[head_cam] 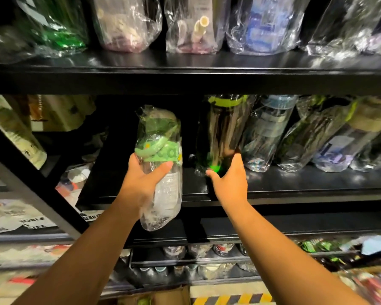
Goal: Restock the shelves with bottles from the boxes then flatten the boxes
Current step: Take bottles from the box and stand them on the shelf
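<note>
At centre frame the left hand [145,179] curls round a plastic-wrapped clear bottle [163,137] with a green lid, held before the middle shelf [317,181]. The right hand [229,181], thumb spread wide, cups the base of a tilted dark green bottle [222,133] on that shelf; its fingertips are hidden. Leaning wrapped bottles [271,133] crowd the right.

Clear bottle [161,164]: transparent plastic with a green band, sleeved in crinkled, glossy film. Dark green bottle [220,137]: glossy, under the same shiny wrap. Shelf board [295,179]: black, smooth, faint sheen; cardboard box [169,293] below: brown, matt.
</note>
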`<state>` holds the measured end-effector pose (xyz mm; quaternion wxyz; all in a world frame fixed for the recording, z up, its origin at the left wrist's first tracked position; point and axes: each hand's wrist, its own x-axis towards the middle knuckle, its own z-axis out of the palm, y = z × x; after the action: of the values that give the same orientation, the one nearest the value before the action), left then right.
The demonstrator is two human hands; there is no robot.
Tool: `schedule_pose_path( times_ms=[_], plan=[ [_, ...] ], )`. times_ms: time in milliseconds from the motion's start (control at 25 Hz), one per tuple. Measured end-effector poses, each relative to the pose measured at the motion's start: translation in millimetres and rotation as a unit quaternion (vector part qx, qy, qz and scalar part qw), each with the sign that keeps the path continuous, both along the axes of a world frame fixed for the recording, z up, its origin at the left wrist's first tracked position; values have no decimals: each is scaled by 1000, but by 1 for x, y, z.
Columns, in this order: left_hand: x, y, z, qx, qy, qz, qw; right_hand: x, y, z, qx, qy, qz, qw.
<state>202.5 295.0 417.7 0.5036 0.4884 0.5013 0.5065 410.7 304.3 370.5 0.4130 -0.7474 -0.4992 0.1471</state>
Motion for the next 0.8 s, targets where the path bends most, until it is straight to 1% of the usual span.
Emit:
schedule_pose_path(
  times_ms=[80,240,520,600,720,800],
  plan=[
    [1,2,2,-1,1,-3,1000,0,4,0,-10,2,-17,1000],
    [5,6,11,-9,21,-9,1000,-1,9,-5,0,-49,-23,999],
    [13,19,27,-29,4,46,999,3,1,-9,59,-54,-6,997],
    [14,24,30,-15,14,67,998,4,2,-10,68,-44,-5,997],
    [17,33,20,46,11,86,995,4,3,-12,69,-36,-1,997],
    [20,36,3,78,40,90,992,4,3,-13,70,-34,1,997]
  ],
)
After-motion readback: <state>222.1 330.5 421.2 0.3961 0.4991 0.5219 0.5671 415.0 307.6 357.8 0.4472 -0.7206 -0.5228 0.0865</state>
